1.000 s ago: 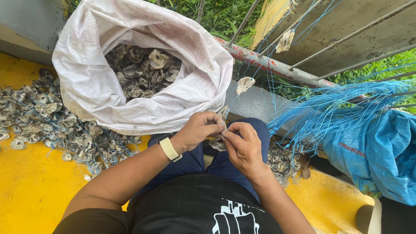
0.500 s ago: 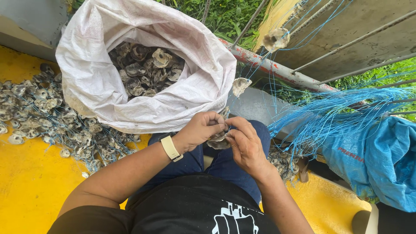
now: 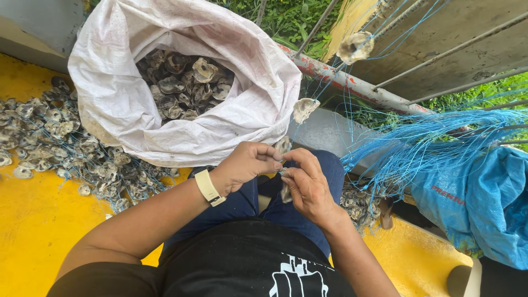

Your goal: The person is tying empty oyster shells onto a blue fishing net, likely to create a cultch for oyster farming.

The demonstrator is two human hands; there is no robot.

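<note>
Hands working shells over the lap

Left hand [image 3: 246,164] and right hand [image 3: 308,184] pinch a shell [image 3: 284,146], grip clamped on it, just below the sack [image 3: 126,104] of shells on the yellow floor [image 3: 33,220].

A white woven sack [image 3: 115,104] is standing open ahead of your knees, its mouth rolled back and grey oyster shells [image 3: 184,82] filling it. To your left, a loose pile of shells [image 3: 60,146] is spreading over the yellow floor [image 3: 33,231], with thin blue line running through it. Up to the right, two strung shells [image 3: 355,47] are hanging from blue lines before a rusty red-and-white pipe [image 3: 357,85]. A bundle of blue twine [image 3: 434,137] is draping over a blue bag [image 3: 484,209] at your right. Green grass [image 3: 291,19] is showing beyond the pipe.
</note>
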